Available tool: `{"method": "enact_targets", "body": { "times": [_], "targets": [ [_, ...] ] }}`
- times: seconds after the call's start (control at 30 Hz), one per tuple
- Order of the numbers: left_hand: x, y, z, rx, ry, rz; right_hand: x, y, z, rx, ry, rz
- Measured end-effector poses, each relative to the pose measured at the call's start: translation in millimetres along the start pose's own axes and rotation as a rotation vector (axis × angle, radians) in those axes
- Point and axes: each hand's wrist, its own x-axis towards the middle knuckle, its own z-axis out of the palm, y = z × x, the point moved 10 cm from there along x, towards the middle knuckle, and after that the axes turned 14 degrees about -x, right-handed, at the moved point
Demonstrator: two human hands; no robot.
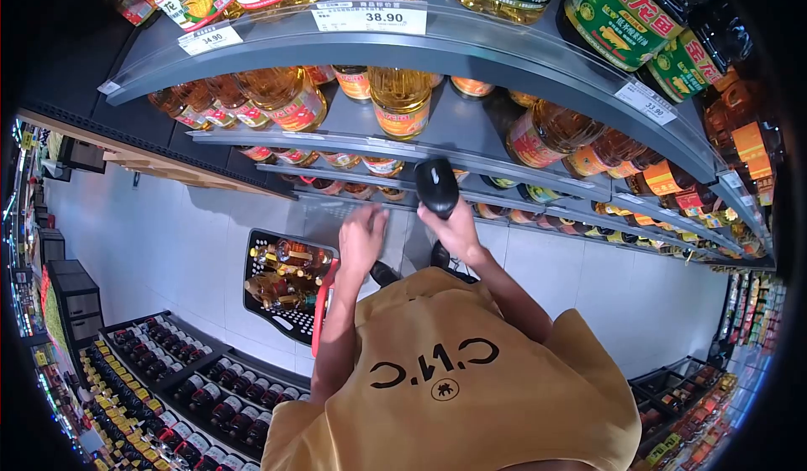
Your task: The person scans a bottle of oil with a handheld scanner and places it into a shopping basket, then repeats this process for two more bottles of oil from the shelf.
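Gripping a black scanner (436, 187), the right hand (456, 229) points it at the shelf edge (471, 158). The left hand (362, 237) hovers open, fingers apart, above a basket (290, 315) of oil bottles (286, 273).

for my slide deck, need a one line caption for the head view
Right hand aims black scanner at oil shelves; left hand reaches alongside.

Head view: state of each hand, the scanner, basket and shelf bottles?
right hand: gripping the black handheld scanner, raised toward the shelves
left hand: open, fingers spread, holding nothing
basket: on the floor, loaded with oil bottles
oil bottle: upright on shelf, capped
price tag: mounted on shelf edge, reads 38.90
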Motion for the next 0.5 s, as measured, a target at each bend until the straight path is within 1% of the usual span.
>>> {"method": "enact_targets", "body": {
  "times": [0.07, 0.1, 0.13, 0.17, 0.2, 0.23, 0.33, 0.37, 0.47, 0.5],
  "targets": [
    [28, 36, 0, -0.116, 0.097, 0.146, 21, 8, -11, 0.116, 0.070, 0.060],
    [41, 54, 0, -0.190, 0.094, 0.067, 31, 5, -19, 0.086, 0.121, 0.064],
    [54, 69, -2, -0.148, 0.186, 0.212, 41, -1, -29, 0.054, 0.173, 0.070],
    [62, 91, -5, -0.110, 0.248, 0.316, 51, 0, -34, 0.086, 0.190, 0.083],
    [70, 108, -7, -0.197, 0.269, 0.212, 62, -2, -40, 0.094, 0.211, 0.048],
    [78, 121, -6, -0.177, 0.284, 0.305, 71, -2, -46, 0.099, 0.221, 0.071],
    [96, 146, -6, -0.085, 0.416, 0.377, 90, -18, -61, 0.157, 0.241, 0.123],
    [107, 144, -4, -0.043, 0.415, 0.331, 99, -23, -66, 0.183, 0.249, 0.131],
    [115, 170, -8, 0.075, 0.654, 0.424, 126, -15, -69, 0.154, 0.317, 0.103],
    [121, 175, -8, 0.036, 0.671, 0.396, 132, -18, -69, 0.160, 0.307, 0.109]
  ]
}}
